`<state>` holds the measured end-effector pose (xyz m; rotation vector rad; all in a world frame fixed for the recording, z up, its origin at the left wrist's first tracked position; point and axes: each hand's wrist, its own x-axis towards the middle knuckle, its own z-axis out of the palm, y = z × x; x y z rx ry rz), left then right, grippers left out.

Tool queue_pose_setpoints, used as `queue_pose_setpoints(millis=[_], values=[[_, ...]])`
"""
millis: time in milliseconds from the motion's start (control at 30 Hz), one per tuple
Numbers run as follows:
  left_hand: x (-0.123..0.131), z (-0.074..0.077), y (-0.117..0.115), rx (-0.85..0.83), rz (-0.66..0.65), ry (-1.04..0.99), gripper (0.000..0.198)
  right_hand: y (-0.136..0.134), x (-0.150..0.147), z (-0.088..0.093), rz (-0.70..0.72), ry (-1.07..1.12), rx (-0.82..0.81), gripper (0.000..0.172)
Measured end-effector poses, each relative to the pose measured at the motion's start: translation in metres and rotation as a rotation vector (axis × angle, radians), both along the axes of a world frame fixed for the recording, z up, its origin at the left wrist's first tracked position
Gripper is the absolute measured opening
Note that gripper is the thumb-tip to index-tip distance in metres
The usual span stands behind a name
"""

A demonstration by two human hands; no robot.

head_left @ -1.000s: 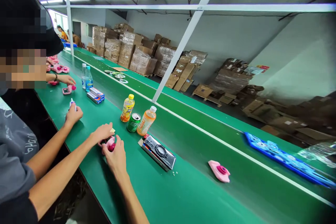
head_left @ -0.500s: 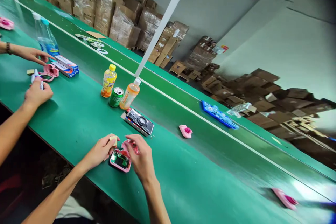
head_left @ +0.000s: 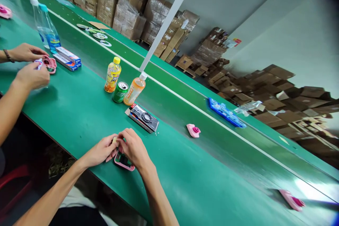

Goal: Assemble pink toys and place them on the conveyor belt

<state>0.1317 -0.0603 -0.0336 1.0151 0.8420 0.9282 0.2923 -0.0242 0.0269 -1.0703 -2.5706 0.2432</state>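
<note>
A small pink toy camera shell [head_left: 123,161] with a dark inside lies face up on the green conveyor belt [head_left: 185,169] near its front edge. My left hand [head_left: 99,151] is closed in a pinch on a small beige piece [head_left: 114,140] just above the shell. Over the same shell my right hand [head_left: 134,148] curls, its fingertips meeting the left hand's at that piece. Whether the right hand grips anything is hidden by its fingers.
Behind my hands lie a phone on a box [head_left: 143,117], an orange bottle [head_left: 134,89], a green can [head_left: 120,91] and a yellow bottle [head_left: 112,74]. Pink camera parts [head_left: 193,130] [head_left: 292,200] ride the belt at right. A co-worker's hands [head_left: 29,75] work at left.
The view swung down and right from the co-worker to my hands. My right hand moved in over the pink shell until its fingertips met my left hand's.
</note>
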Motion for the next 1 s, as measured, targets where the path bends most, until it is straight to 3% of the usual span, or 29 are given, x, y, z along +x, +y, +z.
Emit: queue_pose_setpoints(millis=[200, 400, 500, 600, 667, 733, 800, 867, 933, 1000], values=[[0.0, 0.008, 0.009, -0.13, 0.036, -0.137, 0.046, -0.004, -0.006, -0.011, 0.031, -0.141, 0.128, 0.014], [-0.005, 0.019, 0.011, -0.239, 0.089, -0.268, 0.047, -0.017, -0.008, -0.02, 0.039, -0.125, 0.226, 0.016], [-0.005, 0.022, 0.01, -0.262, 0.13, -0.279, 0.05, -0.039, -0.007, -0.016, 0.066, -0.067, 0.249, 0.024], [-0.004, 0.027, 0.009, -0.29, 0.215, -0.257, 0.057, -0.085, 0.019, -0.012, 0.001, 0.137, 0.105, 0.031], [-0.003, 0.03, 0.007, -0.284, 0.268, -0.186, 0.062, -0.13, 0.06, -0.014, -0.252, 0.323, -0.059, 0.026], [-0.001, 0.031, 0.001, -0.227, 0.307, -0.091, 0.063, -0.189, 0.116, -0.02, -0.73, 0.4, -0.116, 0.016], [0.001, 0.031, -0.005, -0.149, 0.35, -0.013, 0.06, -0.263, 0.171, -0.03, -1.259, 0.371, -0.113, 0.029], [0.002, 0.031, -0.009, -0.099, 0.388, 0.039, 0.054, -0.344, 0.209, -0.042, -1.688, 0.248, -0.148, 0.035], [0.002, 0.032, -0.009, -0.078, 0.41, 0.085, 0.049, -0.418, 0.22, -0.057, -1.956, 0.146, -0.246, 0.032], [0.003, 0.032, -0.008, -0.05, 0.436, 0.122, 0.045, -0.472, 0.208, -0.076, -2.072, 0.107, -0.34, 0.028]])
